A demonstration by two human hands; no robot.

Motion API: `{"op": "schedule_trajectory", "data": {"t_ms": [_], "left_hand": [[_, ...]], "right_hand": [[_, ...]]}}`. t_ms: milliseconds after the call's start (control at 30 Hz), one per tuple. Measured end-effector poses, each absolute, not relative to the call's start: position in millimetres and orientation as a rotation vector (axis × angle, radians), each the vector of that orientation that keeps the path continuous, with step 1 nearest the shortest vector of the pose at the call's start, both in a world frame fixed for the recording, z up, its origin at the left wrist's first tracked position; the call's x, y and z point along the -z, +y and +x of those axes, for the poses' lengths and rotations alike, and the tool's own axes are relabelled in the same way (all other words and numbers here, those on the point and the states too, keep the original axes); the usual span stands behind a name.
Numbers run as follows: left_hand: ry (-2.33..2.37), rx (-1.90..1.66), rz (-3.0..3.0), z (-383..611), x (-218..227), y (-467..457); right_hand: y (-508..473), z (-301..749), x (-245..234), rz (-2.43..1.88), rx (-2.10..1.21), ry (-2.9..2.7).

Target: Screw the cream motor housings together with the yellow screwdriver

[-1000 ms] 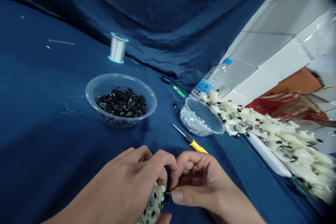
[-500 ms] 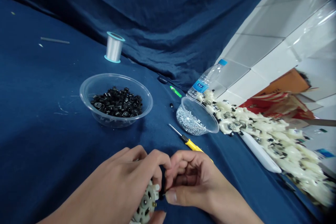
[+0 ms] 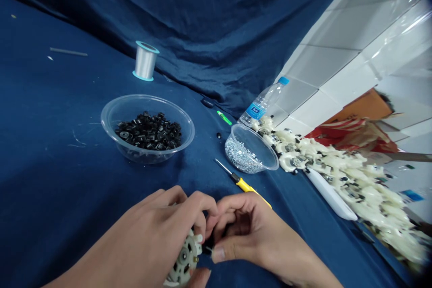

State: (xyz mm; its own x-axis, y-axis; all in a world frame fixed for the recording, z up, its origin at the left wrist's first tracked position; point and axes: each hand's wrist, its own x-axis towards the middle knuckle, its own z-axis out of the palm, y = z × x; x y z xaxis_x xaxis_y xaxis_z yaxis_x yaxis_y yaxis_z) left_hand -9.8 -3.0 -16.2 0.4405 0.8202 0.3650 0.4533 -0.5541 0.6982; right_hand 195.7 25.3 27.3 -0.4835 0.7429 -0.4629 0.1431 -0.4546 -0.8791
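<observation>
2 hands at work, low in view, below the clear plastic bowl (image 3: 147, 97) that serves as landmark. left hand (image 3: 158, 229) clenched around a pale toothed plastic wheel (image 3: 184, 256), which has round holes and sits at the bottom edge of view, below and right of the bowl. right hand (image 3: 246, 238) grasping, thumb and fingers pinched on a tiny dark piece (image 3: 208, 248) at the wheel's rim; hands almost touching there. bowl holds a heap of black plastic parts (image 3: 148, 134) and stands on dark blue cloth (image 3: 50, 189). right of the bowl: small clear tub (image 3: 266, 144) tipped on its side with tiny silver screws (image 3: 241, 157) inside, and a yellow-handled screwdriver (image 3: 245, 185) lying just below it. behind the tub, a plastic water bottle (image 3: 259, 108) lying down. further right, a big heap of cream plastic parts (image 3: 344, 180) beside a white plastic bar (image 3: 329, 195), against a white tiled wall (image 3: 327, 76). behind the bowl, a spool of clear line (image 3: 145, 60) standing upright.
</observation>
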Motion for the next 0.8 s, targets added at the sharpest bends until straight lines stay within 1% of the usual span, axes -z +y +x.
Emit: {"op": "schedule_trajectory", "data": {"t_ms": [367, 800], "left_hand": [[1.072, -0.952, 2.198, -9, 18, -4], [1.080, -0.910, 2.180, -11, 13, -4]], "right_hand": [[23, 202, -13, -1.137, -2.036, -1.264], [21, 200, -10, -1.125, -2.004, -1.211]]}}
